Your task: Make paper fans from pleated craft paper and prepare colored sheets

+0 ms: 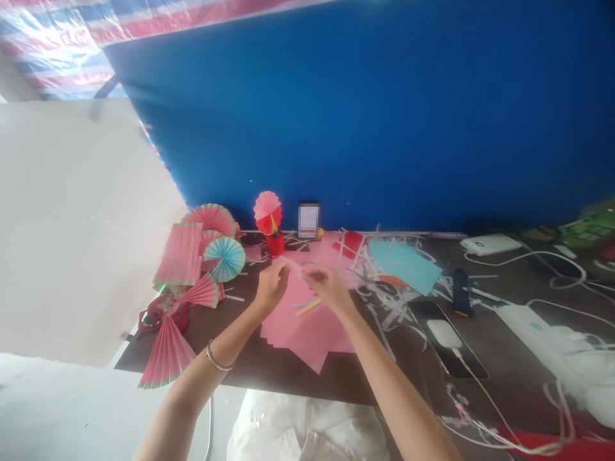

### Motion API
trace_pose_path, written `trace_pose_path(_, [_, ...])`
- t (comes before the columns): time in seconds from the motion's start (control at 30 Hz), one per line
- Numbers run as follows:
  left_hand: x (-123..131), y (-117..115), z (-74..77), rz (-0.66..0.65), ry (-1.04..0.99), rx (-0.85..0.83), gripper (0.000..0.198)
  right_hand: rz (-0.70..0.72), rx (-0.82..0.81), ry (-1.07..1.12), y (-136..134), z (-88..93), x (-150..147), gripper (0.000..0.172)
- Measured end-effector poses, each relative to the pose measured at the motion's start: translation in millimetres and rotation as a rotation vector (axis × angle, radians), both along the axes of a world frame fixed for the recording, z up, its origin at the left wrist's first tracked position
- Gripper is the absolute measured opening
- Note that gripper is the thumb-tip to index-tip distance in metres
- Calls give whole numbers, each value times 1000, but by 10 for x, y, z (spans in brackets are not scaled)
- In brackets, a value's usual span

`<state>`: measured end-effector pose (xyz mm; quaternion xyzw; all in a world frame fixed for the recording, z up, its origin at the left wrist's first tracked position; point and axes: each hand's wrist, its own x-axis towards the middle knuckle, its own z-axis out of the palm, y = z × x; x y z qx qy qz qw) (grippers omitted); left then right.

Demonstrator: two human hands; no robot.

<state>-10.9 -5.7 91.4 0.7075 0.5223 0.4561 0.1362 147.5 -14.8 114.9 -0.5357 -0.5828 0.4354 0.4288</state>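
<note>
Over a spread of pink paper sheets (307,342), both hands are raised close together. My left hand (273,283) is closed, its fingers pinching one end of a small pink paper piece (295,266). The other end is pinched by my right hand (329,285), also closed. The piece blends with the sheets below, so its exact shape is hard to make out. A thin yellow stick (309,307) and a bluish strip (302,305) lie on the sheets below my hands. Just beyond stands a red-and-pink folded paper fan (268,211) in a red holder (275,244).
Several pleated fans, including a blue one (225,258), are piled at the left. An upright phone (309,221) stands at the back. On the right are white paper scraps (396,306), a light-blue sheet (403,261), another phone (449,339), and a power strip (533,333) with cables.
</note>
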Motion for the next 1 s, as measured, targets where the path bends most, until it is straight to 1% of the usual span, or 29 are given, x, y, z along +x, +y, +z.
trace_pose_path(0.13, [-30, -9, -7, 9, -37, 30, 29, 2, 36, -51, 14, 56, 1, 25])
trace_pose_path(0.3, [-35, -69, 2, 23, -23, 56, 29, 33, -19, -47, 48, 105, -12, 27])
trace_pose_path(0.4, [-29, -99, -5, 15, -25, 90, 29, 44, -23, -73, 102, 77, -17, 26])
trace_pose_path(0.53, [-13, -125, -36, 33, -45, 115, 28, 22, 38, -137, 153, 29, -42, 23])
trace_pose_path(0.67, [5, -138, -72, 23, -54, 120, 27, -5, 95, -209, 153, 37, -65, 20])
trace_pose_path(0.77, [23, -142, -105, 19, -79, 133, 27, -12, 114, -245, 146, 47, -67, 20])
trace_pose_path(0.9, [53, -156, -131, 16, -126, 132, 26, -14, 153, -238, 153, 9, -74, 20])
trace_pose_path(1.0, [71, -183, -123, 23, -139, 102, 25, -47, 152, -201, 153, -36, -99, 19])
